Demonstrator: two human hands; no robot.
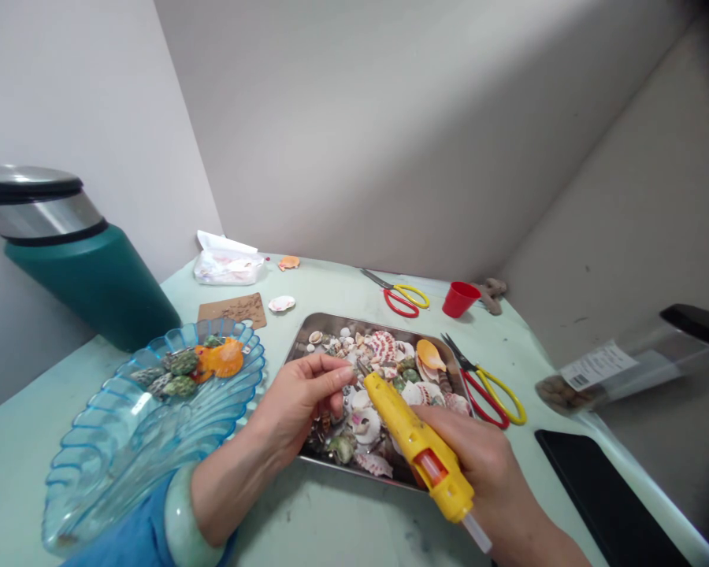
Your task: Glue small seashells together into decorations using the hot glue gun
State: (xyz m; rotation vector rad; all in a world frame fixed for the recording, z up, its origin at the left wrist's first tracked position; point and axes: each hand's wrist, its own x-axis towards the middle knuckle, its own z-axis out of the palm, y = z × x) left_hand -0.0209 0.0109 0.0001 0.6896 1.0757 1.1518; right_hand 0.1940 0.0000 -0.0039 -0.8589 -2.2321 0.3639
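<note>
My right hand [478, 449] grips a yellow hot glue gun [410, 429], a clear glue stick [476, 532] poking out of its back end. The gun's nozzle points up and left, close to the fingertips of my left hand [304, 394]. Thumb and forefinger of that hand are pinched together; whatever lies between them is too small to make out. Both hands are over a metal tray [319, 319] full of mixed seashells [363, 425]. On the left, a blue clear shell-shaped dish [135, 449] holds several green-grey snail shells [180, 362] and an orange shell piece [221, 358].
A teal bottle [100, 276] stands at left. Behind lie a tissue pack [230, 266], brown card [233, 310], white shell [282, 303] and scissors [399, 295]. To the right are a red cup [461, 300], more scissors [488, 390], a clear jar [614, 370] and a black flat object [603, 496].
</note>
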